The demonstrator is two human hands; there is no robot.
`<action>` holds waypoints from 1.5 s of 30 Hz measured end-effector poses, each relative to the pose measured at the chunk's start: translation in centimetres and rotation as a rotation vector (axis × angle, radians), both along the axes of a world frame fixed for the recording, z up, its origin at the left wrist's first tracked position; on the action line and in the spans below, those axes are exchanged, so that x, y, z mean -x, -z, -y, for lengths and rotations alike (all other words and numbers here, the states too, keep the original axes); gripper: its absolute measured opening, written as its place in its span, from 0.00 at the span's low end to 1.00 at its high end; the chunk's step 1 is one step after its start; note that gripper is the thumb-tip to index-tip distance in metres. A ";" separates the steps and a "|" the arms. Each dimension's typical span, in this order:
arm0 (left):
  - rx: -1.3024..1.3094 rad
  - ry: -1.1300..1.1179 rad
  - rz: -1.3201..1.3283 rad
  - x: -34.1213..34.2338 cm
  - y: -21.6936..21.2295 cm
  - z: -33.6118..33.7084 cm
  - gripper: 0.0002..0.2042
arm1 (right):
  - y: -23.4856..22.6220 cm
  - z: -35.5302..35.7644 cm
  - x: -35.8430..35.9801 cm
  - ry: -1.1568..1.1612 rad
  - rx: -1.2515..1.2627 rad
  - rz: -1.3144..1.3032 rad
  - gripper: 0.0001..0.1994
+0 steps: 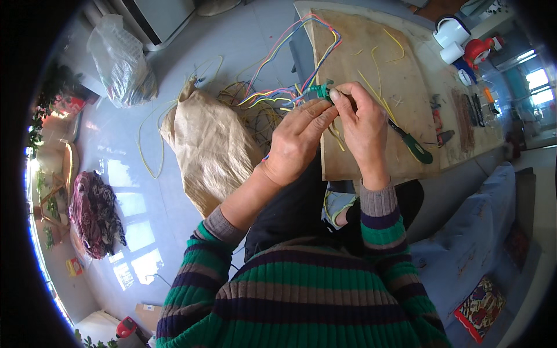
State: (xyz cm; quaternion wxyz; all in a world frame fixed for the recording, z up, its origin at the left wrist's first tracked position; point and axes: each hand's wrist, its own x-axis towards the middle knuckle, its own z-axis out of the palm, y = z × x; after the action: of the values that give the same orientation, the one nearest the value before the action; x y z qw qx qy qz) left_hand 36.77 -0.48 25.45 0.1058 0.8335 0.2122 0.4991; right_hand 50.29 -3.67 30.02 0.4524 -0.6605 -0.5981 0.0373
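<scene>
My left hand (296, 139) is closed around the end of a bundle of coloured wires (272, 95), near the table's left edge. Green material (316, 91), perhaps tape or a connector, shows past its fingers on the bundle. My right hand (364, 124) pinches at that same green end with thumb and forefinger; the exact grip point is partly hidden. Red, blue and yellow wires loop up from the bundle over the board's corner (331, 35). To the right of my right hand lies a tool with a dark green handle (415, 148).
Yellow wire scraps (374, 64) lie on the brown board. Along the table's right are dark slim tools (477, 109), a white mug (449, 32) and a red object (477, 53). Left are a tan cloth (212, 139), tangled yellow wires (249, 116) and a plastic bag (122, 64).
</scene>
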 end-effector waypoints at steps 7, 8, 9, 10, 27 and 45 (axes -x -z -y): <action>-0.043 -0.085 -0.228 0.4 -0.6 4.2 0.20 | 1.3 -0.9 -1.2 0.007 -0.036 -0.196 0.06; -0.042 -0.001 -0.239 1.4 -0.9 4.4 0.19 | 1.2 -0.9 -1.3 -0.007 -0.029 -0.210 0.06; -0.043 0.085 -0.250 2.3 -1.4 4.3 0.18 | 1.2 -0.9 -1.3 -0.019 -0.024 -0.225 0.06; -0.039 0.094 -0.186 3.2 -2.2 3.9 0.16 | 1.1 -0.9 -1.4 -0.031 -0.019 -0.240 0.06; 0.103 0.300 -0.479 1.3 -5.4 -7.9 0.10 | 0.5 0.6 0.3 -0.062 -0.042 -0.008 0.05; 0.726 0.592 -0.235 0.6 -2.8 -6.9 0.09 | 1.1 0.9 0.9 -0.039 -0.112 0.117 0.04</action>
State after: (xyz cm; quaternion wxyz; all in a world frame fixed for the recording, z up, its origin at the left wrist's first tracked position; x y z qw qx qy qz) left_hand 36.17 6.39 28.21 0.5028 0.8180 0.1369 0.2435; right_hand 49.37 -4.58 28.94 0.4522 -0.6232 -0.6375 -0.0261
